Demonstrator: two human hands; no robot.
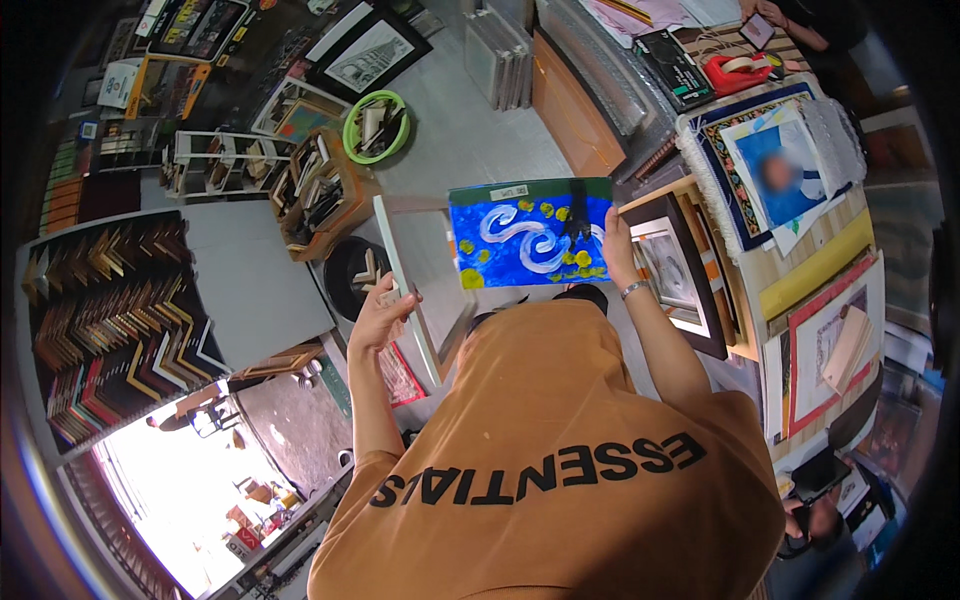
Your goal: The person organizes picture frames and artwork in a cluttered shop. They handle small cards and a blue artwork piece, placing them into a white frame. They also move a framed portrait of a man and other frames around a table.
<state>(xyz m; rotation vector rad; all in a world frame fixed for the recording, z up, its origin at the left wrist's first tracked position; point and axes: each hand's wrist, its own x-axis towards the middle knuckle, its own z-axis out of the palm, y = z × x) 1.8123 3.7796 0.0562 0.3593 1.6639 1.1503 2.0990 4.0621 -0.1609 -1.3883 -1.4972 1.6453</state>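
Observation:
My left hand [383, 316] grips the side of a thin white picture frame [392, 245], which hangs upright and shows an open middle. In my right hand [621, 252], pinched at its right edge, is a small painting [528, 262]. It is blue with white swirls, yellow dots, a dark upright shape and a green strip along the top. The painting is held up in front of my waist, just right of the frame. Its left edge overlaps the frame's opening from this angle; whether they touch I cannot tell.
A worktable [857, 215] on the right bears pictures and a red tape dispenser [738, 72]. Dark-framed pictures [690, 275] lean against it. To the left stand a frame-corner sample board [120, 330], a cardboard box [335, 200] of offcuts and a green basket [376, 127]. Another person's hand [765, 12] shows top right.

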